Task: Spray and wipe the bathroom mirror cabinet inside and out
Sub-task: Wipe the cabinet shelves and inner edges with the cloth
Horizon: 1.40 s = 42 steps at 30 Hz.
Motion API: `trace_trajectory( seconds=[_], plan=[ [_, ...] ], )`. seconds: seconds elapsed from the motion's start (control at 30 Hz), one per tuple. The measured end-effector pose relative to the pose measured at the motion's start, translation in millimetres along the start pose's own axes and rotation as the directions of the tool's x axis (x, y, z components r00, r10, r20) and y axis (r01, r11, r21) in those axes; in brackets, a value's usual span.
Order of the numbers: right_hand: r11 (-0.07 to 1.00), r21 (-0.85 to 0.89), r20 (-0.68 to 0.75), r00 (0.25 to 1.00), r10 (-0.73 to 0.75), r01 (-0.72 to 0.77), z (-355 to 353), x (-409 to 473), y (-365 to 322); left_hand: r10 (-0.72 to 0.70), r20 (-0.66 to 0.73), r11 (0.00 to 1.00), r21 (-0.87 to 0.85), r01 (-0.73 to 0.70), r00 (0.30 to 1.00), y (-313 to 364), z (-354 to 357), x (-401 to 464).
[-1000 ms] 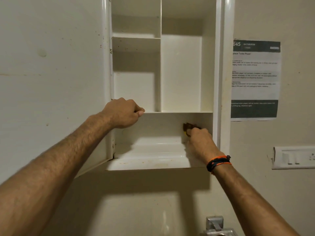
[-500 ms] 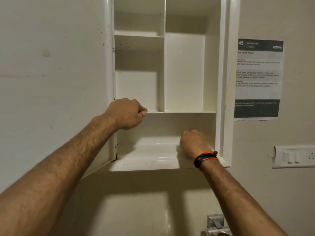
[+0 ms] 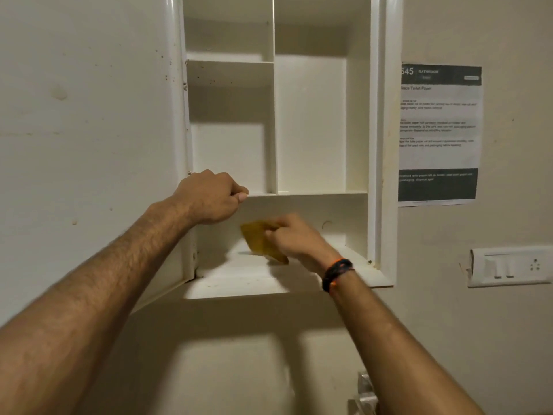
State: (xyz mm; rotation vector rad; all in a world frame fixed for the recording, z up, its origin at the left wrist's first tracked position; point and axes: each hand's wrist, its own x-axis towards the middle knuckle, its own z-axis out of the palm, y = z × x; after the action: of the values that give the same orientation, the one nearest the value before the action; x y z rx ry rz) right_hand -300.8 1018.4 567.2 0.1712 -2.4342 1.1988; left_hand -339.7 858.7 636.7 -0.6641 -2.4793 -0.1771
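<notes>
The white mirror cabinet (image 3: 311,121) hangs open on the wall, its door (image 3: 89,130) swung out to the left. My left hand (image 3: 212,197) grips the front edge of the middle shelf (image 3: 314,193) near the hinge side. In the bottom compartment my right hand (image 3: 294,239), blurred by motion, holds a yellow-brown cloth (image 3: 260,242) just above the bottom shelf (image 3: 239,274). An orange and black band sits on my right wrist. No spray bottle is in view.
A printed notice (image 3: 438,133) is stuck on the wall right of the cabinet. Below it is a white switch plate (image 3: 508,269). A metal fitting (image 3: 365,396) shows at the bottom edge. Small dark specks dot the door's inner face and the shelves.
My right hand has swept left from the bottom compartment's right back corner to its middle, and the cloth now shows beside the fingers. My left hand has kept its grip on the shelf edge.
</notes>
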Motion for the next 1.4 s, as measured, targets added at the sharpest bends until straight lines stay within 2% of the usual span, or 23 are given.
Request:
trace_trajectory(
  seconds=[0.07, 0.1, 0.13, 0.2, 0.23, 0.27, 0.33, 0.5, 0.57, 0.67, 0.77, 0.87, 0.97, 1.03, 1.07, 1.13, 1.17, 1.2, 1.23, 1.3, 1.4],
  plan=[
    [0.935, 0.352, -0.194, 0.975, 0.106, -0.032, -19, -7, 13, -0.008, 0.003, 1.000, 0.003, 0.008, 1.000, 0, -1, -1],
    [0.922, 0.388, -0.317, 0.937, 0.145, -0.012, -26, -10, 19, -0.013, 0.007, 1.000, 0.005, 0.013, 1.000, 0, -1, -1],
    [0.947, 0.322, -0.460, 0.875, 0.152, 0.005, -31, -11, 24, -0.014, 0.012, 1.000, 0.003, 0.014, 1.000, 0, -1, -1],
    [0.995, 0.099, -0.715, 0.696, 0.069, 0.003, -32, -9, 31, -0.014, 0.019, 1.000, -0.002, 0.014, 1.000, 0, -1, -1],
    [0.999, 0.029, -0.773, 0.633, 0.036, -0.021, -31, -8, 31, -0.012, 0.021, 1.000, -0.004, 0.013, 1.000, 1, -2, -1],
    [0.999, -0.020, -0.796, 0.605, 0.014, -0.050, -27, -5, 31, -0.012, 0.023, 1.000, -0.004, 0.012, 1.000, 1, -2, -1],
    [0.990, -0.098, -0.774, 0.633, -0.013, -0.100, -16, 4, 29, -0.009, 0.023, 1.000, -0.003, 0.009, 1.000, 1, -2, -1],
    [0.931, -0.356, -0.573, 0.806, -0.149, -0.081, 32, 18, 17, -0.007, 0.037, 1.000, -0.004, 0.007, 0.999, 1, -3, 1],
    [0.888, -0.459, -0.449, 0.868, -0.212, -0.020, 49, 21, 9, 0.005, 0.053, 1.000, -0.003, -0.004, 0.999, 2, -6, 2],
    [0.843, -0.523, -0.265, 0.917, -0.297, 0.122, 66, 19, -2, 0.023, 0.105, 1.000, 0.006, -0.024, 0.994, 4, -11, 4],
    [0.757, -0.609, -0.023, 0.949, -0.314, 0.235, 73, 14, -7, 0.037, 0.185, 0.999, -0.003, -0.037, 0.982, 6, -18, 5],
    [0.651, -0.678, 0.221, 0.939, -0.263, 0.341, 59, 18, -10, 0.044, 0.251, 0.999, 0.010, -0.048, 0.967, 7, -26, 7],
    [0.672, -0.629, 0.369, 0.911, -0.185, 0.391, 27, 20, -14, 0.042, 0.297, 0.998, 0.032, -0.054, 0.954, 7, -32, 9],
    [0.769, -0.524, 0.339, 0.918, -0.207, 0.367, 4, 13, -9, 0.043, 0.327, 0.998, 0.032, -0.056, 0.944, 8, -35, 12],
    [0.833, -0.441, 0.263, 0.935, -0.236, 0.334, -4, 9, -3, 0.042, 0.344, 0.998, 0.022, -0.053, 0.938, 8, -37, 13],
    [0.949, -0.204, -0.029, 0.967, -0.253, 0.242, -12, 0, 10, 0.035, 0.368, 0.999, -0.001, -0.037, 0.929, 7, -39, 16],
    [0.974, -0.087, -0.216, 0.950, -0.224, 0.210, -12, -2, 16, 0.028, 0.374, 1.000, -0.010, -0.026, 0.927, 7, -40, 18],
    [0.977, -0.026, -0.376, 0.904, -0.205, 0.211, -9, -2, 19, 0.021, 0.374, 1.000, -0.011, -0.018, 0.927, 6, -41, 19],
    [0.974, -0.035, -0.478, 0.852, -0.214, 0.226, -4, -2, 19, 0.015, 0.372, 1.000, -0.006, -0.014, 0.928, 6, -41, 20],
    [0.954, -0.143, -0.518, 0.802, -0.298, 0.262, 12, 5, 12, 0.010, 0.358, 1.000, 0.005, -0.012, 0.934, 6, -40, 21],
    [0.927, -0.277, -0.440, 0.824, -0.357, 0.254, 43, 19, -4, 0.015, 0.350, 1.000, -0.010, -0.013, 0.937, 6, -39, 21]
  ],
)
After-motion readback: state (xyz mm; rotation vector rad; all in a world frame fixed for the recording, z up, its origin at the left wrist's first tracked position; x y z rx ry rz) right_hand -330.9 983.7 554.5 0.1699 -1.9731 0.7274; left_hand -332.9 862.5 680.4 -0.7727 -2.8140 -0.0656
